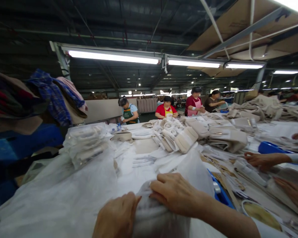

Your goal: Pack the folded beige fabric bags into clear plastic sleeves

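Note:
Close to me at the bottom centre lies a beige item, seemingly a handbag, inside a translucent plastic bag [161, 221]. My left hand [118, 215] grips the near left edge of this bag, its fingers bent and mostly turned from view. On the upper side, my right hand [176, 193] pinches the plastic with curled fingers and thumb. Just beyond my hands, more clear plastic sheeting [193, 172] stands up loosely. The wrapped item's lower part runs out of the picture.
Stacked wrapped bags [85, 138] stand at left, with beige handbags [186, 138] piled ahead. A blue tray [222, 191] and a round tub [262, 216] lie right. A co-worker's hands [265, 160] are at the right edge; several people [167, 109] work across the table.

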`<state>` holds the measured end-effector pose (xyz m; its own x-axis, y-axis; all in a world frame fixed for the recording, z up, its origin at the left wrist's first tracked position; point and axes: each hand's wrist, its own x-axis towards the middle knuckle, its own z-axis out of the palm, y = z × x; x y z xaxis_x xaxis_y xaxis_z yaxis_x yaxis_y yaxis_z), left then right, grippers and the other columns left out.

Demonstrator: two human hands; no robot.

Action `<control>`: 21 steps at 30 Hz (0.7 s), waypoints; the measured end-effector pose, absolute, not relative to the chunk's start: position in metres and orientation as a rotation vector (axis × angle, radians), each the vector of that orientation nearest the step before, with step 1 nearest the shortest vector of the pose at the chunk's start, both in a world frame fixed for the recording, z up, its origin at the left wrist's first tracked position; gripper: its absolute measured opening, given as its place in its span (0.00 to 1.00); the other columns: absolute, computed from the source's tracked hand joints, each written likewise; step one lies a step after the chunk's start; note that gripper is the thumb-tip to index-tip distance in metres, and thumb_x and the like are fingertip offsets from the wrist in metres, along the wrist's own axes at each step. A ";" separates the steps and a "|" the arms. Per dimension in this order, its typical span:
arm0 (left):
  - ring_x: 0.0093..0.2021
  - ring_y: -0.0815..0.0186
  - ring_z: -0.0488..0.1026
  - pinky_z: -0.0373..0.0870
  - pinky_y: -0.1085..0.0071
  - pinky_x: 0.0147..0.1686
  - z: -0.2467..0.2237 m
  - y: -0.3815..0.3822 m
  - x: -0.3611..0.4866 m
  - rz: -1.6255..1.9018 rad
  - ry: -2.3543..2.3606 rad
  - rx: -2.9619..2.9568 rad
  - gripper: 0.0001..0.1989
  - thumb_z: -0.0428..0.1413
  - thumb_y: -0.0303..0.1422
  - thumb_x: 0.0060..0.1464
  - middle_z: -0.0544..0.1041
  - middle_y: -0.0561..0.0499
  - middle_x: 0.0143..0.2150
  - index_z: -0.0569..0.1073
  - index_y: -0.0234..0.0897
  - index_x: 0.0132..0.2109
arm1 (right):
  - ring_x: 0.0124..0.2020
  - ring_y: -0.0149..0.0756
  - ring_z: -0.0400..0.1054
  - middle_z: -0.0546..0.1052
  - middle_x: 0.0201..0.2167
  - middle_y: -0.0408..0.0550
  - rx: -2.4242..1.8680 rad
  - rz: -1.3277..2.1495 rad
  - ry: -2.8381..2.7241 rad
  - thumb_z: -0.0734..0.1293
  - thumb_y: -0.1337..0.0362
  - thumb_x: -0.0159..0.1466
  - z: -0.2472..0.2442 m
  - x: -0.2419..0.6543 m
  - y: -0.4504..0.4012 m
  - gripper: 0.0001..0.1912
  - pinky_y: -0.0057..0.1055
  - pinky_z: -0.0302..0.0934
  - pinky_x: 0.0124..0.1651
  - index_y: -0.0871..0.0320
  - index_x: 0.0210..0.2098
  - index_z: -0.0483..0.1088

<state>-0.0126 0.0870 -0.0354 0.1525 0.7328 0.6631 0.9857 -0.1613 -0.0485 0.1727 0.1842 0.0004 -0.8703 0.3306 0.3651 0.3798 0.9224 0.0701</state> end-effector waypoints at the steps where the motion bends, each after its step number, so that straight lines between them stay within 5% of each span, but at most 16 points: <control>1: 0.17 0.70 0.64 0.54 0.73 0.20 -0.028 0.089 -0.011 -0.741 -1.832 -2.027 0.16 0.41 0.36 0.61 0.66 0.60 0.18 0.62 0.41 0.25 | 0.25 0.30 0.63 0.71 0.28 0.42 -0.517 -0.158 -2.735 0.58 0.58 0.66 0.001 0.173 0.188 0.12 0.27 0.45 0.25 0.57 0.33 0.68; 8: 0.22 0.73 0.52 0.49 0.74 0.23 0.038 0.094 -0.015 -1.297 -2.325 -2.355 0.19 0.47 0.46 0.51 0.54 0.60 0.19 0.57 0.38 0.21 | 0.23 0.28 0.62 0.71 0.23 0.44 -0.321 -0.067 -2.671 0.58 0.59 0.66 0.043 0.174 0.201 0.15 0.25 0.46 0.25 0.61 0.28 0.68; 11: 0.24 0.72 0.60 0.53 0.76 0.23 0.051 0.089 -0.017 -1.270 -2.512 -2.680 0.16 0.60 0.42 0.38 0.62 0.61 0.21 0.64 0.37 0.28 | 0.22 0.27 0.61 0.70 0.21 0.42 -0.327 0.168 -2.763 0.57 0.56 0.66 0.055 0.177 0.196 0.18 0.23 0.47 0.25 0.61 0.28 0.69; 14: 0.31 0.67 0.67 0.58 0.76 0.27 0.052 0.084 -0.017 -0.911 -2.644 -2.719 0.21 0.65 0.33 0.29 0.71 0.59 0.28 0.69 0.37 0.35 | 0.24 0.30 0.62 0.71 0.22 0.42 -0.463 0.311 -2.891 0.66 0.45 0.55 0.057 0.178 0.189 0.23 0.23 0.49 0.25 0.59 0.38 0.70; 17: 0.31 0.66 0.68 0.58 0.76 0.27 0.054 0.082 -0.016 -0.747 -2.725 -2.605 0.16 0.62 0.31 0.31 0.73 0.58 0.28 0.72 0.36 0.33 | 0.27 0.34 0.65 0.74 0.27 0.43 -0.570 0.298 -3.006 0.72 0.44 0.43 0.063 0.178 0.182 0.35 0.24 0.51 0.26 0.55 0.46 0.69; 21: 0.27 0.69 0.66 0.58 0.76 0.26 0.058 0.082 -0.014 -0.927 -2.785 -2.624 0.10 0.58 0.32 0.37 0.71 0.59 0.24 0.73 0.36 0.32 | 0.24 0.31 0.65 0.73 0.22 0.40 -0.656 0.426 -3.029 0.71 0.46 0.47 0.076 0.176 0.182 0.23 0.22 0.51 0.24 0.56 0.35 0.74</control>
